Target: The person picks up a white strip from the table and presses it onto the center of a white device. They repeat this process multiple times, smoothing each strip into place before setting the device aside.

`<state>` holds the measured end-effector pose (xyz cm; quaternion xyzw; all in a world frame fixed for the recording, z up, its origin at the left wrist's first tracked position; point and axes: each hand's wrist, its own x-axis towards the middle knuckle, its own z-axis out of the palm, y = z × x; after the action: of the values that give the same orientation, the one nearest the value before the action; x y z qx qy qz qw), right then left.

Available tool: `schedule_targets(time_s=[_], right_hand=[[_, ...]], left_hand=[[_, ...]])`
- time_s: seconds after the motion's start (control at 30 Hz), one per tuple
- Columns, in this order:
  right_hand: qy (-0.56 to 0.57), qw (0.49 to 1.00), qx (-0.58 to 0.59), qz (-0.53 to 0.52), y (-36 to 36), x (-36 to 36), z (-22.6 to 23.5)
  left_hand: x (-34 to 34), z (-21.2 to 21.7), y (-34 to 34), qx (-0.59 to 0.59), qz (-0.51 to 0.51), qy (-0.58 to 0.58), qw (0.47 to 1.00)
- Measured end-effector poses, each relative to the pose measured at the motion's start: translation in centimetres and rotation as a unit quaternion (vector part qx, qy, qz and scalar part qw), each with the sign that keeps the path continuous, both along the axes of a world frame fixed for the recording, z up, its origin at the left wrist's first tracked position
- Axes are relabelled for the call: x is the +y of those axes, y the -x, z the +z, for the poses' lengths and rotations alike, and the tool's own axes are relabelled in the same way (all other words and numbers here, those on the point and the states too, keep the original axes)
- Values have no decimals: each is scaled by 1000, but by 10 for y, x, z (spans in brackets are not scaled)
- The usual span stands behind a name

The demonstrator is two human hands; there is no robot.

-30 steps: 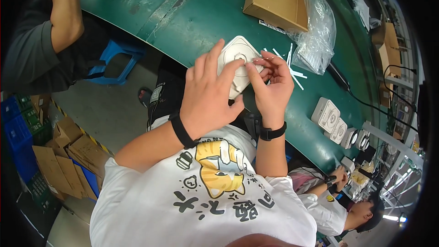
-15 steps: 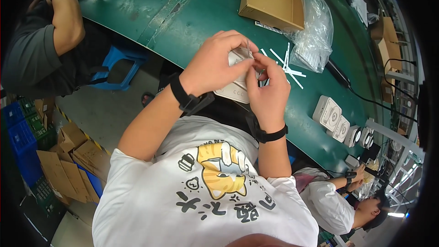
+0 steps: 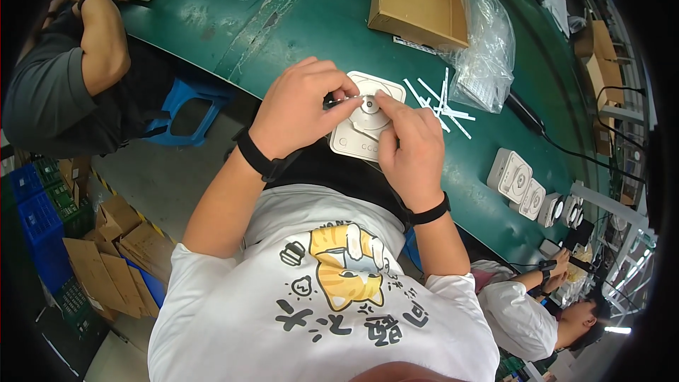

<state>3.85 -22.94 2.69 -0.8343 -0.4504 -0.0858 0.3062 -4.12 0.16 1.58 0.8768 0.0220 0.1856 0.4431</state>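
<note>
A white square device with a round raised centre lies at the near edge of the green table. My left hand pinches a thin white strip above the device's round centre. My right hand rests on the device's right side, and its fingertips meet the strip's end at the centre. Both wrists wear black bands.
Several loose white strips lie right of the device, beside a clear plastic bag and an open cardboard box. More white devices stand in a row at right. One person sits at left, another lower right. Flattened cartons lie on the floor.
My left hand lifted off the device's face and now pinches a strip over its centre. My right hand's fingers moved to the strip's end. The device shifted slightly nearer the table edge.
</note>
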Motion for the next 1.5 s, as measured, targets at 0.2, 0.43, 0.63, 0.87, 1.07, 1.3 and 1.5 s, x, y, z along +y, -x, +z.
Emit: schedule_targets(time_s=[0.2, 0.43, 0.63, 0.87, 1.07, 1.3, 1.5], right_hand=[[4, 1000, -2, -13, 5, -1, -4], [70, 996, -50, -18, 6, 4, 6], [75, 995, -67, 14, 2, 4, 6], [106, 991, -68, 51, -8, 4, 15], [102, 989, 6, 104, -20, -1, 23], [49, 998, 32, -16, 17, 36, 24], [4, 996, 78, -33, 14, 28, 23]], left_hand=[[-5, -7, -2, -21, 24, 33, 999], [-2, 2, 6, 88, 9, 87, 992], [-14, -5, 23, 64, -19, 165, 984], [-15, -17, 23, -100, 8, -5, 995], [-22, -31, 29, -68, -55, -15, 996], [-27, -53, 26, -107, -35, -55, 992], [-27, -51, 26, -118, -24, -47, 992]])
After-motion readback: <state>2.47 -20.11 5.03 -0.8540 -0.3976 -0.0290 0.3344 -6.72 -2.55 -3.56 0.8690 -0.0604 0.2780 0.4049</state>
